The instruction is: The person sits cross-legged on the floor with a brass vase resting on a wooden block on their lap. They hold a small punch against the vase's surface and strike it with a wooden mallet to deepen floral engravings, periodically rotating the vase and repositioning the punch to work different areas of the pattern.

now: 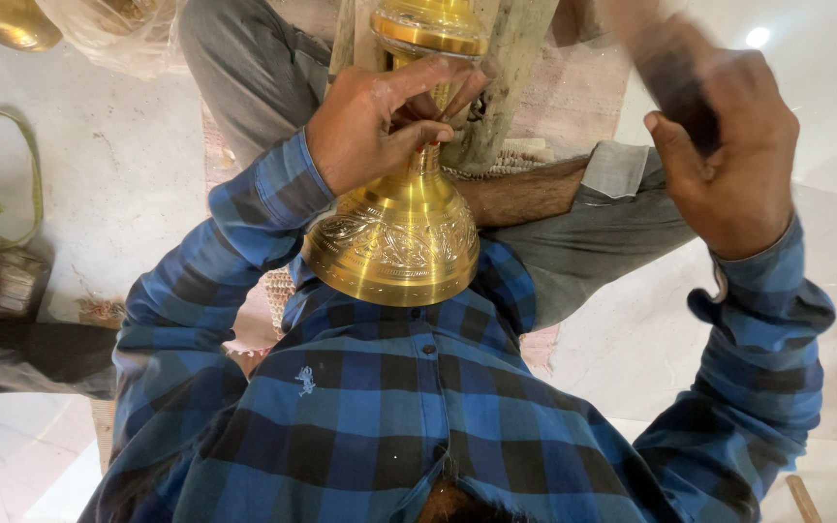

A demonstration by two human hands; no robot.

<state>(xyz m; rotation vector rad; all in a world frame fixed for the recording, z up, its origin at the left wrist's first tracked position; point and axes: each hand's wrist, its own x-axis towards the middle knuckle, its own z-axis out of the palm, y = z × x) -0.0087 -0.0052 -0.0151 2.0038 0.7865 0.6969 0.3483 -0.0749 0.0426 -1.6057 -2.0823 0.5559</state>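
Gripping the narrow neck of a brass vessel, the left hand is closed around it, thumb and fingers wrapped just above the embossed bell-shaped body. That body rests against the person's blue checked shirt, its top leaning on a wooden post. Well apart, the right hand is raised and clenched on a dark, blurred tool. Grey trousers lie behind.

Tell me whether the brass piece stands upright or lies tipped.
Tipped: the brass piece lies along the lap, bell end against the checked shirt, left hand gripping its neck.
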